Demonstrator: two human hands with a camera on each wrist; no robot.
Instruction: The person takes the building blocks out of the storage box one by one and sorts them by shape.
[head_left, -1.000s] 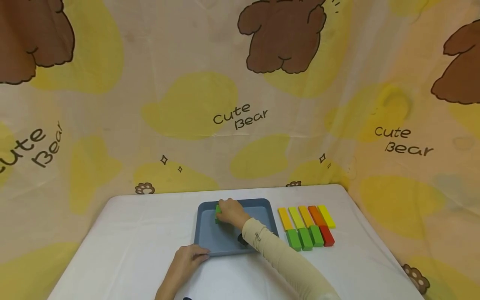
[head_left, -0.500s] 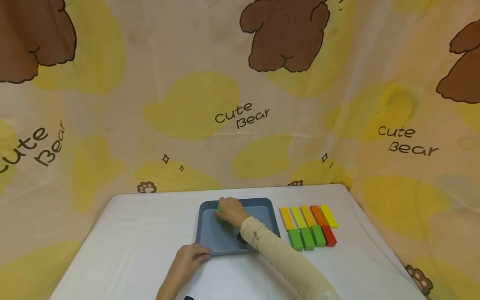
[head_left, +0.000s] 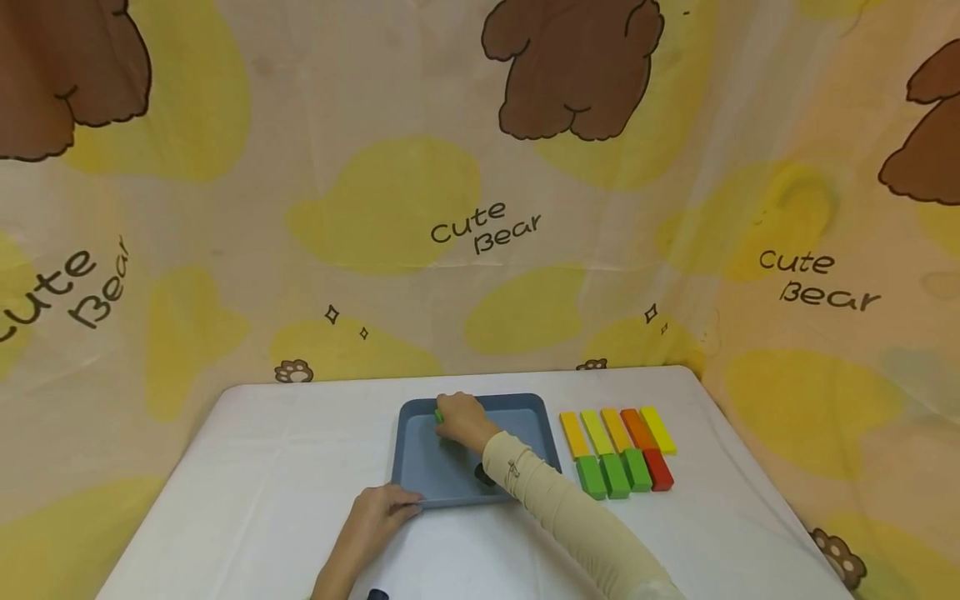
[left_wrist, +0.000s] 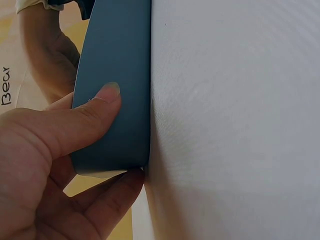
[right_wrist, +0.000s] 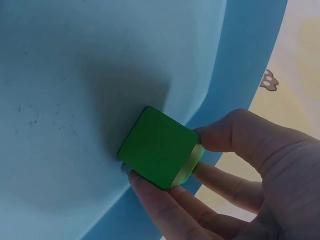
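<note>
A blue-grey tray [head_left: 423, 467] lies on the white table. My left hand [head_left: 378, 512] grips its near left corner; in the left wrist view the thumb lies along the tray's outer wall [left_wrist: 117, 55] and the fingers wrap around the corner. Over the tray's far left part, my right hand [head_left: 463, 419] pinches a green block [right_wrist: 160, 147] between thumb and fingers. The right wrist view shows this block close over the tray floor, near a corner, casting a shadow. From the head, only a sliver of it shows past the hand.
Right of the tray, a back row of yellow and orange blocks [head_left: 617, 430] lies behind a front row of green blocks [head_left: 615, 477] and a red block [head_left: 658, 469]. A patterned cloth [head_left: 390, 208] hangs behind the table. The right sleeve [head_left: 562, 512] crosses the tray's near right side.
The green block has shifted slightly and is now more hidden behind my right hand. The left hand keeps its grip on the tray corner.
</note>
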